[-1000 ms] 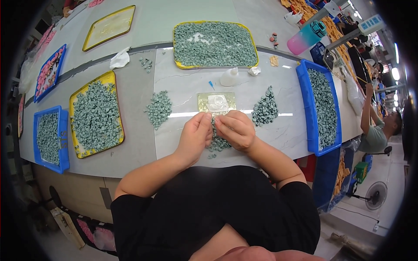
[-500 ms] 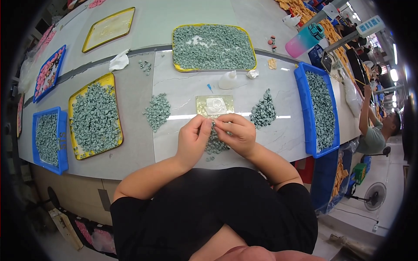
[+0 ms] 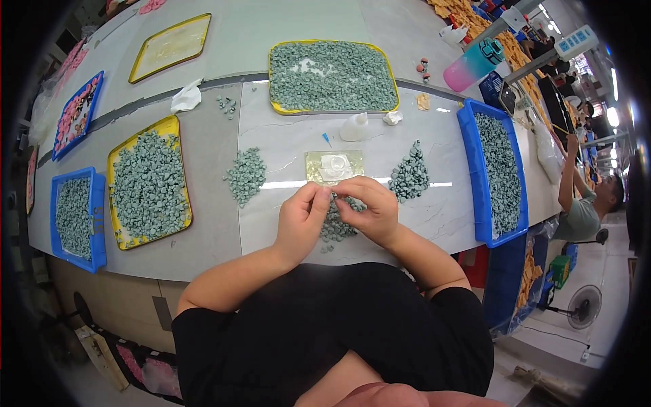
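Fingertip to fingertip, my left hand (image 3: 300, 216) and my right hand (image 3: 374, 211) meet over the near middle of the table. The left thumb and fingers are pinched together. My right fingers are curled in against the left fingertips, with the right thumb bent lower. Whatever lies between them is too small and hidden to make out. Under and behind the hands is a pile of small grey-green pieces (image 3: 337, 228). Just beyond the fingertips lies a yellowish square plate (image 3: 314, 163) with a white piece bearing a clear ring (image 3: 335, 163) on it.
Loose piles of green pieces lie left (image 3: 247, 176) and right (image 3: 409, 175). A white squeeze bottle (image 3: 354, 127) and blue dispensing tip (image 3: 327, 139) sit beyond the plate. Yellow-rimmed trays (image 3: 393, 102) and blue bins (image 3: 469, 173) stand around. A co-worker (image 3: 582, 214) is at right.
My right thumb has shifted lower and away from the right index finger. My left hand stays nearly still.
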### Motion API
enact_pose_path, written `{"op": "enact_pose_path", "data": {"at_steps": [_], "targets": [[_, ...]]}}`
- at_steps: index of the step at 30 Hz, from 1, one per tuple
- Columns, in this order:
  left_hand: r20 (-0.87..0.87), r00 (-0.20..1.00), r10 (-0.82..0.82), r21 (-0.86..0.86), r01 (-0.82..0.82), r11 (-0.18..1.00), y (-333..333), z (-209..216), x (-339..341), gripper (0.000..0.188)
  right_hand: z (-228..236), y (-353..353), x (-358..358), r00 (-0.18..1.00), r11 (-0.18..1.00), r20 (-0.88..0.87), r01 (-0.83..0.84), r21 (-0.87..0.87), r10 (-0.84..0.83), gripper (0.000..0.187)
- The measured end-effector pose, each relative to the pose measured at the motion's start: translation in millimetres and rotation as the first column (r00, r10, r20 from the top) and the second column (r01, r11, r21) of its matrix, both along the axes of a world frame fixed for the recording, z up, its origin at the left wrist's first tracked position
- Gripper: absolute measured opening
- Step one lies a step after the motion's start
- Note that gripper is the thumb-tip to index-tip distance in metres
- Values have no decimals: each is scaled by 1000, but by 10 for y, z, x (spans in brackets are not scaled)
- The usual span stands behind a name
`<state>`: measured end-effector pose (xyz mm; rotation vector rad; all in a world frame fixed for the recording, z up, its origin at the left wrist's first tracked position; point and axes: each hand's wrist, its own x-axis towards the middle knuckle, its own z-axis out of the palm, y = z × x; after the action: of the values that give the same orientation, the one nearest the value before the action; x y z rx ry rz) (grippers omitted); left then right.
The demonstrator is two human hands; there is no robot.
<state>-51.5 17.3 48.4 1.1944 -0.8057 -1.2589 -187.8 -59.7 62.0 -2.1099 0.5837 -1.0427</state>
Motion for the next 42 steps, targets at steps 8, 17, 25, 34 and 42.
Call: {"op": "enact_pose_path", "data": {"at_steps": [8, 17, 25, 34, 42], "targets": [[168, 986, -12, -40, 19, 999, -21, 37, -21, 25, 153, -188, -161, 976, 981, -145, -143, 131, 161, 25], [178, 971, -159, 134, 136, 982, -90, -13, -10, 27, 128, -673, -650, 651, 994, -752, 97, -48, -100, 13], [-811, 581, 60, 256, 262, 930, -122, 246, 121, 7, 333, -501, -603, 606, 987, -783, 147, -65, -142, 14], [-828, 558, 55, 164, 146, 976, -7, 530, 63, 25, 556, -405, -657, 550, 985, -820, 142, -99, -162, 12], [-647, 761, -58, 165, 214, 963, 67, 707, -10, 20, 775, -308, -607, 688, 987, -718, 162, 6, -108, 15]]}}
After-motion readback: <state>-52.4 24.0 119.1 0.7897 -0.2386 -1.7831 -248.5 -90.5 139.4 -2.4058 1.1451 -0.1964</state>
